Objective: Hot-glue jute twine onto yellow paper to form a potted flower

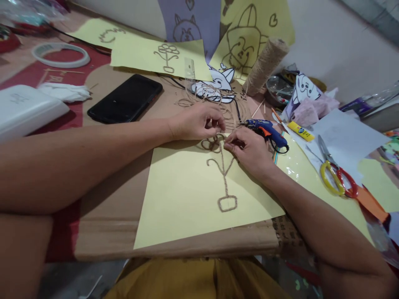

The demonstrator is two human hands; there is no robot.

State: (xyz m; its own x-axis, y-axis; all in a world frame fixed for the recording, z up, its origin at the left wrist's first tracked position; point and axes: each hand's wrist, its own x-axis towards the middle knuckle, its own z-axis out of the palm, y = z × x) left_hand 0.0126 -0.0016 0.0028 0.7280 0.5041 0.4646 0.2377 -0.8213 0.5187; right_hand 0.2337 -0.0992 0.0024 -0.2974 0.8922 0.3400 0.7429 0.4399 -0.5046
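A yellow sheet of paper (174, 199) lies in front of me, carrying a flower made of brown twine (225, 182) with a stem, curled leaves and a pot outline. At the flower's top, my left hand (199, 120) has its thumb and fingers curled together at a twine loop. My right hand (249, 149) pinches close beside it, fingertips at the same petals and low over the paper. The twine end between the fingers is mostly hidden. A blue hot glue gun (271, 133) lies just beyond my right hand.
A twine spool (266, 64) stands behind, near finished twine pictures (165, 56). Scissors with red and yellow handles (338, 174) and a yellow glue packet (301, 131) lie right. A black phone (126, 99), tape roll (60, 55) and white case (29, 110) lie left.
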